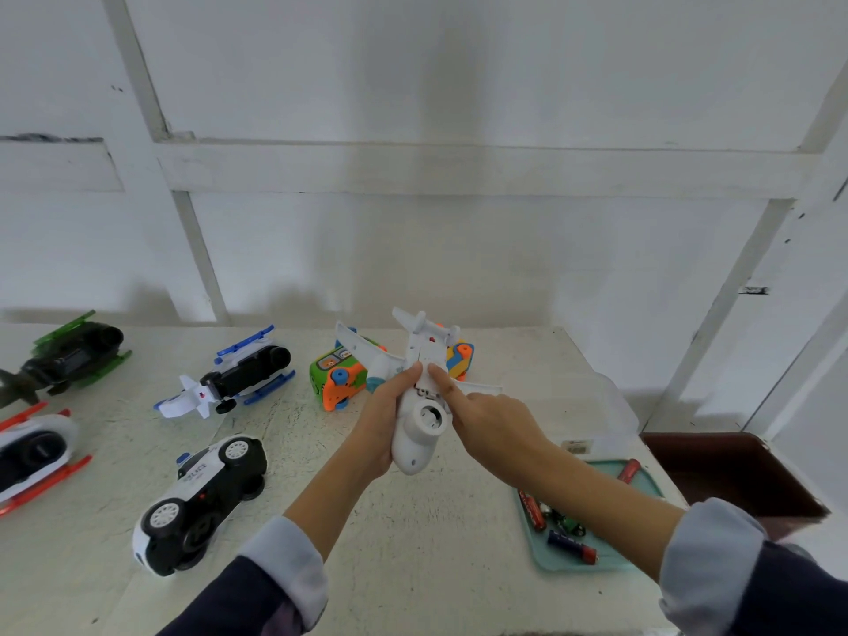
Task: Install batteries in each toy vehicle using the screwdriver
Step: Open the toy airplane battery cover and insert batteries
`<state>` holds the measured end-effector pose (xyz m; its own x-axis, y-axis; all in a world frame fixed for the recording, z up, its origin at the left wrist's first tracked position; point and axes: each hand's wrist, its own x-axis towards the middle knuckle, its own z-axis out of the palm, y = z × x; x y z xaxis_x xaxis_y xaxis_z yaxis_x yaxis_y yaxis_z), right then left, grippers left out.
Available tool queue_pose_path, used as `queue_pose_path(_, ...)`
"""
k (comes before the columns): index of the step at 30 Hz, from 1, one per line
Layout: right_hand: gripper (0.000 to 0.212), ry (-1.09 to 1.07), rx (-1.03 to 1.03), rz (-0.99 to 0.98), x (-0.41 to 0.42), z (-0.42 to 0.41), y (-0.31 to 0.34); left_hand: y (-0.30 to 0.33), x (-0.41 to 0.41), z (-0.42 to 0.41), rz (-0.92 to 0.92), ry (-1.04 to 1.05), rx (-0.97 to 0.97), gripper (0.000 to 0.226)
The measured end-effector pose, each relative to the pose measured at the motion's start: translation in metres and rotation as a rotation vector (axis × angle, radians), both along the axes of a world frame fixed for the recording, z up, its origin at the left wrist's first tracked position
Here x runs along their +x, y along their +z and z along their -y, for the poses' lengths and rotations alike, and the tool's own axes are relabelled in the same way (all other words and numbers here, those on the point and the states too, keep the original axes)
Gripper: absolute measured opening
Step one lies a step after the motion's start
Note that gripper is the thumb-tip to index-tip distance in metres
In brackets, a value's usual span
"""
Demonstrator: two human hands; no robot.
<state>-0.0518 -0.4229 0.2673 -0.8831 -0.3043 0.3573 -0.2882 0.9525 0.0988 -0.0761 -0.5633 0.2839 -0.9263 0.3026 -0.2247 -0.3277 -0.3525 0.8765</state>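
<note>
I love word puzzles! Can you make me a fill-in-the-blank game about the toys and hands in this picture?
1. The left hand holds a white toy ____ upside down.
2. The right hand presses the toy's belly with its ____ finger.
3. The batteries lie in a green ____ at the right.
4. The police car lies on its ____.

Missing words: airplane; index; tray; side

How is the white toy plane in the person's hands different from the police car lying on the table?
The white toy plane is held above the table, gripped by the left hand while the right hand presses a fingertip on its underside; the police car lies untouched on the table. The plane is all white with wings; the car is black and white with wheels. Both show their undersides.
</note>
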Motion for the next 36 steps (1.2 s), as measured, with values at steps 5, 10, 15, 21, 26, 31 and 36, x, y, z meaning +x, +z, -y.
queue_pose_path(5,0.085,0.011,-0.002,-0.094,-0.001,0.008,0.000,-0.002,-0.004,0.000,0.007,0.018,-0.034,0.016)
queue_pose_path(10,0.062,-0.029,-0.073,0.230,-0.001,0.006,0.010,-0.004,-0.006,0.002,-0.025,0.031,-0.055,0.013)
queue_pose_path(15,0.061,-0.004,-0.143,0.285,0.000,0.006,0.014,-0.006,-0.007,0.006,-0.018,0.009,-0.071,0.017)
queue_pose_path(21,0.057,0.064,-0.215,0.368,-0.004,0.002,0.011,-0.007,-0.007,0.008,-0.002,-0.010,-0.058,0.016)
queue_pose_path(26,0.060,-0.016,-0.170,0.355,0.001,0.008,0.012,-0.007,-0.008,0.008,0.015,-0.006,-0.047,0.016)
queue_pose_path(31,0.067,-0.081,-0.124,0.301,0.012,0.019,0.005,-0.007,-0.008,0.004,0.026,0.003,-0.028,0.016)
queue_pose_path(36,0.065,-0.041,-0.182,0.345,0.005,0.015,0.006,-0.008,-0.009,0.005,0.011,0.004,-0.041,0.016)
